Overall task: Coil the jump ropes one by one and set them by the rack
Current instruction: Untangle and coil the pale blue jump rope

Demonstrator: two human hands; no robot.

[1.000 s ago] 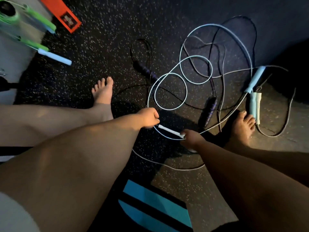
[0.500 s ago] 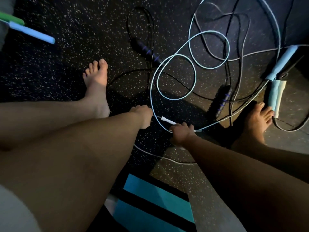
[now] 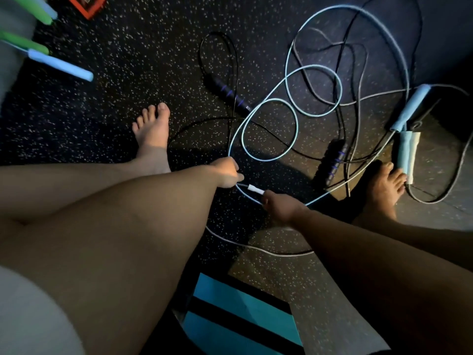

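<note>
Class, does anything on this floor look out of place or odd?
The light blue jump rope cord sprawls in loose loops over the speckled black floor, tangled across the thin black rope cord, not coiled.

The left arm (image 3: 128,239) and right arm (image 3: 371,265) are bare down to the left hand (image 3: 226,172) and right hand (image 3: 280,210). The left foot (image 3: 152,134) and right foot (image 3: 381,190) are bare. Pale whitish cloth (image 3: 28,316) covers the left upper arm

No text is legible; the red object's (image 3: 88,7) label is too blurred.
</note>
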